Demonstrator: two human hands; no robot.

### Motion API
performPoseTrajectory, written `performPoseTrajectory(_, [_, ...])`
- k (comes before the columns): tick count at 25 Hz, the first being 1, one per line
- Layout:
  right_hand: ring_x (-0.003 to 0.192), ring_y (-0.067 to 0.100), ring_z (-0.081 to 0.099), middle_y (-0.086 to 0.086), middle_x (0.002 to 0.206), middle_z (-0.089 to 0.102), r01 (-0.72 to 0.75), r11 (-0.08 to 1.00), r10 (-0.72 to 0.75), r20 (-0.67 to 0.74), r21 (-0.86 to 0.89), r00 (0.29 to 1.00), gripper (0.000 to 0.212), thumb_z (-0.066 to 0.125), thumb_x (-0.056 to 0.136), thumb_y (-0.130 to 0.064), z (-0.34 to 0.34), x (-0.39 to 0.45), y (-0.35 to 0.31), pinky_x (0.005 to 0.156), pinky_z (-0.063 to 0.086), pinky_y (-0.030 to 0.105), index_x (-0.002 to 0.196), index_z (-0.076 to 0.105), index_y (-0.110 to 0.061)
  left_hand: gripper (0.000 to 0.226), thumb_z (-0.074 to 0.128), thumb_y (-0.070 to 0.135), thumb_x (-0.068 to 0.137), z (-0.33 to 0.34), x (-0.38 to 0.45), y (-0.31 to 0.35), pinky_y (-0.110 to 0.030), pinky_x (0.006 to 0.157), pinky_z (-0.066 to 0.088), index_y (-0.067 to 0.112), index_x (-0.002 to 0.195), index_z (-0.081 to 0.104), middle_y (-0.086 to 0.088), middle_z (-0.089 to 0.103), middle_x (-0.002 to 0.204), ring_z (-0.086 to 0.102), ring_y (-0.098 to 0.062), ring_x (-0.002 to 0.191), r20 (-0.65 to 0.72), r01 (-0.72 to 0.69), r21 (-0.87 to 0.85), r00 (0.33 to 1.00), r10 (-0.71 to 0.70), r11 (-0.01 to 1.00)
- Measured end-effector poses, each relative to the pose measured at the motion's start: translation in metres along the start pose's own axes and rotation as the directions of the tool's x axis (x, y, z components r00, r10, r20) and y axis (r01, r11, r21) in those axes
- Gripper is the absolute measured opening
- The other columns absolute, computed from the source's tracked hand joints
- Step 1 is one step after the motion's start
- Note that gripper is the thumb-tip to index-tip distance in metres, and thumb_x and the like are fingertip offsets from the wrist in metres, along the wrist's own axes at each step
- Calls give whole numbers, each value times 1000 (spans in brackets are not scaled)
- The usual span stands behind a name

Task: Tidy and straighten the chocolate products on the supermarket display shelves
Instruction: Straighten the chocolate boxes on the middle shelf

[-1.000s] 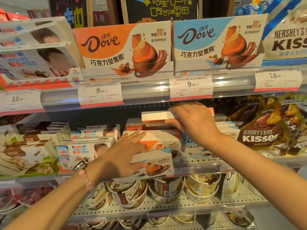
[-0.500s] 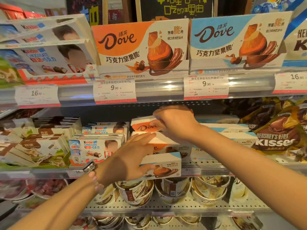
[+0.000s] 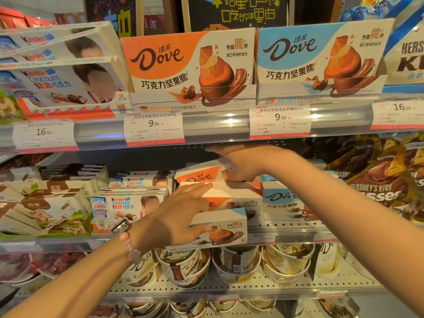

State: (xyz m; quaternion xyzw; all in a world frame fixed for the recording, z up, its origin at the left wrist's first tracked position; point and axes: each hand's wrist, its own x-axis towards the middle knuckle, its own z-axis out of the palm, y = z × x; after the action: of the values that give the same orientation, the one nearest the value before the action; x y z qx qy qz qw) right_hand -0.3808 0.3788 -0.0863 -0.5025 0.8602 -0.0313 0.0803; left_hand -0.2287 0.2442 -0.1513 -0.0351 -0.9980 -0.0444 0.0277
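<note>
Dove boxes (image 3: 231, 198) stacking mid-shelf: left hand (image 3: 181, 214) lying flat-fingered against front blue box (image 3: 220, 228), right hand (image 3: 243, 164) gripping top orange box (image 3: 199, 175).

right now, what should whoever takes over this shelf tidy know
Left hand: flat on the front blue Dove box, which pokes out past the shelf edge.
Right hand: fingers round the top orange Dove box, on the middle stack, tilted.
Done: upper shelf display boxes look straight.
Left: seat the top box square, push the front box back in line.
</note>
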Motion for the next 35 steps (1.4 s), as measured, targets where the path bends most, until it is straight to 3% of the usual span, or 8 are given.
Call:
performPoseTrajectory(3, [112, 14, 51, -4, 132, 51, -75, 993, 69, 62, 92, 996, 46, 54, 91, -25, -8, -12, 26, 97, 40, 28, 135, 41, -21, 25, 56, 48, 87, 0, 1, -2, -30, 110, 13, 33, 107, 56, 17, 6, 156, 0, -6, 142, -7, -14, -12, 1000, 14, 1000])
performPoseTrajectory(6, [116, 9, 46, -9, 127, 50, 107, 948, -29, -255, 299, 967, 41, 61, 89, -17, 6, -23, 44, 98, 41, 26, 127, 49, -25, 23, 57, 47, 87, 2, 3, -3, -26, 111, 6, 31, 103, 56, 15, 7, 156, 0, -7, 143, -24, -32, -29, 999, 32, 999])
performPoseTrajectory(10, [105, -4, 46, -19, 113, 51, 292, 816, 22, -531, 499, 847, 35, 67, 84, -14, 28, -24, 54, 87, 34, -1, 115, 56, -28, 21, 57, 46, 87, 1, 5, -3, -20, 108, 1, 27, 96, 55, 13, 7, 157, -1, -7, 143, -34, -51, -44, 998, 50, 998])
performPoseTrajectory(17, [96, 5, 59, -11, 103, 58, 298, 724, 35, -464, 622, 885, 30, 65, 84, -2, 45, -21, 71, 77, 51, 16, 105, 55, -21, 20, 58, 44, 86, 0, 6, -4, -20, 106, 0, 28, 97, 56, 14, 7, 156, -1, -5, 142, -6, -40, -54, 999, 40, 998])
performPoseTrajectory(21, [91, -3, 60, -16, 103, 59, 278, 748, 27, -446, 602, 894, 32, 65, 85, -10, 47, -25, 73, 66, 48, 10, 102, 57, -35, 17, 58, 44, 86, -1, 8, -3, -29, 113, 2, 29, 94, 55, 14, 8, 156, -2, -7, 143, 20, -19, -46, 1000, 20, 999])
performPoseTrajectory(28, [110, 11, 54, -2, 119, 59, 240, 877, -77, -370, 417, 926, 23, 56, 91, -16, 59, -20, 65, 85, 43, 14, 110, 68, -15, 14, 58, 48, 85, 1, 14, -6, -33, 114, 11, 36, 92, 53, 14, 17, 154, 7, -11, 143, 28, -10, -47, 1000, 12, 999])
performPoseTrajectory(31, [118, 13, 50, -2, 125, 56, 235, 897, -79, -389, 373, 918, 28, 52, 94, -23, 52, -35, 53, 95, 41, 24, 117, 66, -15, 16, 53, 54, 85, -1, 20, -7, -21, 92, 34, 40, 83, 45, 23, 43, 122, 37, -8, 120, 7, -13, -106, 1000, 13, 994])
performPoseTrajectory(35, [107, 3, 53, -13, 115, 59, 283, 887, -162, -327, 365, 931, 51, 67, 82, -35, 43, -66, 29, 91, 47, 26, 130, 51, -27, 22, 47, 58, 85, -7, 32, 2, -12, 73, 31, 39, 95, 46, 31, 40, 103, 39, 4, 92, -50, -123, -137, 992, 117, 983])
